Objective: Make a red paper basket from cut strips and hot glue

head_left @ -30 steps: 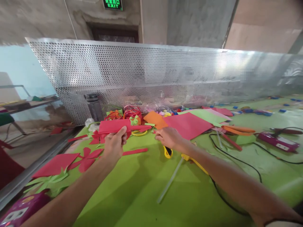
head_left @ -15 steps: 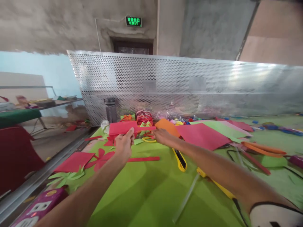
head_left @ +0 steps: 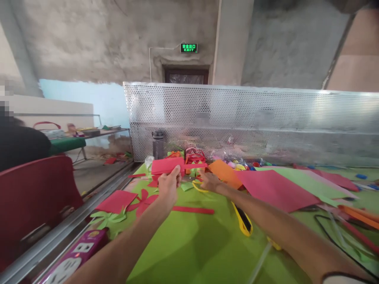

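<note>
Both hands w/ red paper [head_left: 166, 165] sit higher, farther off vs before. Left hand [head_left: 168, 184] pinches its edge; right hand [head_left: 209, 181] grip unclear. Paper's light, floppy – hold near edge

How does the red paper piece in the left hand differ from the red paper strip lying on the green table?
The folded red paper piece is broad and held aloft by the left hand; the red paper strip is narrow, flat on the green table, untouched. Both are red paper.
</note>
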Tool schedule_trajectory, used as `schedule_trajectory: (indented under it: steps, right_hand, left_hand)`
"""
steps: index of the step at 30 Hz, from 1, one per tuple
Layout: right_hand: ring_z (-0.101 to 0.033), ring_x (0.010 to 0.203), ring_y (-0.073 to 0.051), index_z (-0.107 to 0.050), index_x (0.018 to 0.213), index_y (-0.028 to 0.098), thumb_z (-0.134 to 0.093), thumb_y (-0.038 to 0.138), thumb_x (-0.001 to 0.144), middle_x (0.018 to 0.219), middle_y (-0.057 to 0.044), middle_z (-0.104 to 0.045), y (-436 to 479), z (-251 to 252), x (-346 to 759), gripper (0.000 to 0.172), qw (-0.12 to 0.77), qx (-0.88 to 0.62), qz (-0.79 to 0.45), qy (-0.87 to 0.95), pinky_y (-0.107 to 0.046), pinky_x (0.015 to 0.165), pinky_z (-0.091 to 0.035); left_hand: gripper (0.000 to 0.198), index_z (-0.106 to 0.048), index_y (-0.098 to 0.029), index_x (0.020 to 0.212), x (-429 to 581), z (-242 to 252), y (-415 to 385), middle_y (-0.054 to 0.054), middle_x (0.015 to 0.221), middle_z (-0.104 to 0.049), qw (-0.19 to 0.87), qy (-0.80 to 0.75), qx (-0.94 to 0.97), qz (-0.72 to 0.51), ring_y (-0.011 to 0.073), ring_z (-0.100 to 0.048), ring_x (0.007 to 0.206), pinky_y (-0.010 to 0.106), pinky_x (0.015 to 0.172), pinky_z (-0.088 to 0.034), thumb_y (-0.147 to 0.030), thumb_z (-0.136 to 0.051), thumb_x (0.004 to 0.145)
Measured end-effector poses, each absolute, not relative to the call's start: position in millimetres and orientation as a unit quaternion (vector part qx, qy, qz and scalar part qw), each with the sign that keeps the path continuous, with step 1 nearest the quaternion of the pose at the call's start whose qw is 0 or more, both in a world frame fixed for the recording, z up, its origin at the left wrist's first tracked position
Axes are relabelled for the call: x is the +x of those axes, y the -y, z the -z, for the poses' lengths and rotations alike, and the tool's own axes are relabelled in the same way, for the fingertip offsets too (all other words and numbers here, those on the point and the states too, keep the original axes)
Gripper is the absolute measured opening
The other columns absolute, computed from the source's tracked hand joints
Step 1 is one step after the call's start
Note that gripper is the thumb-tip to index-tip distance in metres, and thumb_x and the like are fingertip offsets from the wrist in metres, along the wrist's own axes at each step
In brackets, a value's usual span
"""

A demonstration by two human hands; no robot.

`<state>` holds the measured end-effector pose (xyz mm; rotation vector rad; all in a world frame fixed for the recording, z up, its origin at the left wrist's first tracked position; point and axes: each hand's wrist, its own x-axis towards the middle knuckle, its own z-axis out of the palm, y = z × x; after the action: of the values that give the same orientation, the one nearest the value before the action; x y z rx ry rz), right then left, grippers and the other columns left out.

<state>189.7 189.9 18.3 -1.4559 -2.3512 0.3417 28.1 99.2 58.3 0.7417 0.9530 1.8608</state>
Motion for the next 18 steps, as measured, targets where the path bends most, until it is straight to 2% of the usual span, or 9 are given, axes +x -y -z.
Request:
schedule_trajectory:
  steps: [11, 15, 18]
  right_hand:
    - [-0.058, 0.097, -0.02, -0.052, 0.117, 0.016, -0.054, 0.033, 0.089, 0.117, -0.008, -0.056, -163, -47, 206, 0.033, 0.459, -0.461, -0.393, 0.65, -0.041, 0.081, -0.05]
    - [-0.059, 0.094, -0.019, -0.053, 0.116, 0.016, -0.053, 0.034, 0.089, 0.113, -0.008, -0.057, -157, -67, 198, 0.033, 0.514, -0.401, -0.448, 0.612, -0.039, 0.078, -0.051]
    - [-0.061, 0.084, -0.018, -0.054, 0.109, 0.018, -0.055, 0.046, 0.084, 0.098, -0.006, -0.061, -141, -71, 194, 0.037, 0.53, -0.362, -0.475, 0.602, -0.035, 0.071, -0.051]
  left_hand:
    - [0.034, -0.054, -0.013, 0.059, 20, -88, -91, -0.004, 0.048, -0.054, 0.449, -0.342, 0.272, -0.779, 0.0052, -0.046, 0.04, 0.017, 0.036, -0.028, -0.033, -0.079, 0.05]
    - [0.034, -0.054, -0.013, 0.058, 21, -90, -90, -0.005, 0.047, -0.054, 0.453, -0.336, 0.272, -0.78, 0.0049, -0.045, 0.04, 0.016, 0.036, -0.028, -0.034, -0.08, 0.05]
    - [0.034, -0.053, -0.014, 0.06, 19, -93, -90, -0.005, 0.048, -0.054, 0.454, -0.334, 0.264, -0.782, 0.0049, -0.046, 0.04, 0.016, 0.036, -0.028, -0.034, -0.079, 0.051]
